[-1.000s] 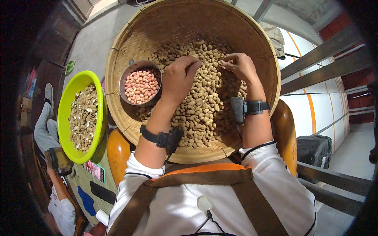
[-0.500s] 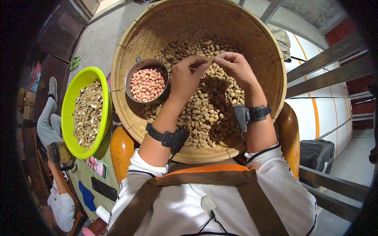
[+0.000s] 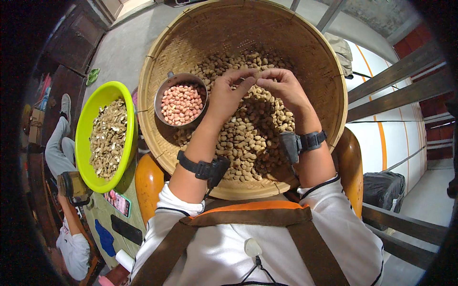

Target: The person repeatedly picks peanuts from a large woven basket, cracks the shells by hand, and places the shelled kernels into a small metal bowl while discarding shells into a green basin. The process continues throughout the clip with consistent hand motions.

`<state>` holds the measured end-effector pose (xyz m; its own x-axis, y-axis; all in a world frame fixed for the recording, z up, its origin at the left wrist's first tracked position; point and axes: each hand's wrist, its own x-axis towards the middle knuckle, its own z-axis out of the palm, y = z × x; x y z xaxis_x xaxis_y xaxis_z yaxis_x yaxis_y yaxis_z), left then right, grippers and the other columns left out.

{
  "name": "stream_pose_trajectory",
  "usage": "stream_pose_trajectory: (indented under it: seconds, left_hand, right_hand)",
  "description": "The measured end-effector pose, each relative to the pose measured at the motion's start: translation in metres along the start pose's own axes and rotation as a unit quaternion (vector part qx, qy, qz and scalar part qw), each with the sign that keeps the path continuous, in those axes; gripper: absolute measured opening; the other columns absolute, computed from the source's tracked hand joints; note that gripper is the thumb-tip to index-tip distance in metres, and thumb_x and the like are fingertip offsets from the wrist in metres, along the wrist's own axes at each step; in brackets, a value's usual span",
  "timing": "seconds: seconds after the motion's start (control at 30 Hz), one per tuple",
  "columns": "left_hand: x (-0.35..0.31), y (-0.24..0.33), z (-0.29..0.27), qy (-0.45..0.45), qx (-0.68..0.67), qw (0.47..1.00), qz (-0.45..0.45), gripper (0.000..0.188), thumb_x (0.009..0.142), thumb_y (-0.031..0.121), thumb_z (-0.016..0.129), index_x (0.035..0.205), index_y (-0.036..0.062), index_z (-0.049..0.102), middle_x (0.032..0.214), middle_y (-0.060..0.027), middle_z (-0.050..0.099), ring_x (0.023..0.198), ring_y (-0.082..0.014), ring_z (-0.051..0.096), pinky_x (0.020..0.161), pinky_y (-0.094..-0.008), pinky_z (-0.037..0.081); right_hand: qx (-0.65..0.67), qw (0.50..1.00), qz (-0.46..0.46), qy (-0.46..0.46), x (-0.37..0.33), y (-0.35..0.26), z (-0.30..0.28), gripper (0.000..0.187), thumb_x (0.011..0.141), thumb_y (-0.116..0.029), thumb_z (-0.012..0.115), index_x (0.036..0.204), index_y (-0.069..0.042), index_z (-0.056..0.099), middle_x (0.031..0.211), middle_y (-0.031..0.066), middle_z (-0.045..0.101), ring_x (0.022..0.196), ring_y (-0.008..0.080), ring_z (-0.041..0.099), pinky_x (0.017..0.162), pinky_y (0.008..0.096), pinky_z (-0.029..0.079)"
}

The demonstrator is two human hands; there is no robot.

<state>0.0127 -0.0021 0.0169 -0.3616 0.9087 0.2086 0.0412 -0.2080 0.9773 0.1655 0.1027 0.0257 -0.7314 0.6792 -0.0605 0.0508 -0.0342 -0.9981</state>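
My left hand (image 3: pixel 230 93) and my right hand (image 3: pixel 282 86) meet fingertip to fingertip above a heap of unshelled peanuts (image 3: pixel 241 143). Both are closed in a pinch on a peanut, mostly hidden by the fingers. The heap lies in a wide round woven bamboo basket (image 3: pixel 191 35). Inside it, left of my left wrist, a metal pot (image 3: pixel 158 106) holds pink shelled peanut kernels (image 3: pixel 181 104). Each of my forearms wears a black strapped device.
A lime-green basin (image 3: pixel 83 143) of broken peanut shells (image 3: pixel 109 138) stands at the left. Beside it, a table (image 3: pixel 135 202) bears a phone (image 3: pixel 118 202), a dark slab (image 3: pixel 126 229) and a blue cloth (image 3: pixel 105 237). Another person (image 3: pixel 74 250) sits at far left. Wooden rails (image 3: pixel 396 90) stand at right.
My joined fingertips have come slightly lower, and my left hand has turned a little. The pot and basin look slightly shifted as the view moved.
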Motion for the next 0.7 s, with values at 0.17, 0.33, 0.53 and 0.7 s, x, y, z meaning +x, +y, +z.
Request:
stream_pose_trajectory:
  seconds: [0.17,0.33,0.53,0.7]
  left_hand:
    - [0.001,-0.001,-0.004,-0.01,0.038,0.999,0.019,0.019,0.086,0.011,0.07,0.103,0.0036,0.071,0.1,-0.0077,0.068,0.089,-0.0134,0.063,0.076,-0.026,0.051]
    - [0.0,0.001,-0.004,0.02,0.071,0.997,0.036,0.019,0.084,0.006,0.069,0.102,0.0012,0.071,0.097,-0.0081,0.07,0.087,-0.0127,0.065,0.077,-0.026,0.051]
    - [-0.002,0.005,0.001,0.066,0.059,0.995,0.045,0.02,0.084,-0.001,0.066,0.103,0.0,0.071,0.092,-0.0086,0.072,0.081,-0.0128,0.066,0.075,-0.027,0.053]
    - [-0.006,0.008,0.002,0.093,0.15,0.98,0.091,0.02,0.082,-0.004,0.064,0.1,-0.0008,0.072,0.093,-0.01,0.073,0.082,-0.0129,0.067,0.076,-0.0272,0.053]
  right_hand:
    - [-0.004,1.0,-0.015,-0.008,-0.002,-0.001,0.001,0.014,0.082,-0.016,0.074,0.087,-0.003,0.072,0.084,-0.0019,0.061,0.072,0.0049,0.054,0.059,0.0206,0.04]
    - [-0.008,0.997,-0.075,0.004,0.0,-0.002,0.004,0.016,0.082,-0.015,0.074,0.091,-0.003,0.07,0.084,-0.0019,0.061,0.07,0.006,0.054,0.06,0.0218,0.042]
    - [-0.132,0.983,-0.125,0.02,0.0,-0.001,0.01,0.035,0.08,-0.019,0.076,0.11,-0.003,0.066,0.084,-0.0006,0.062,0.07,0.0066,0.05,0.061,0.0239,0.043]
    - [-0.116,0.976,-0.183,0.0,0.004,0.007,0.027,0.037,0.085,-0.021,0.072,0.115,-0.001,0.064,0.093,0.0051,0.068,0.079,0.0101,0.058,0.07,0.0265,0.048]
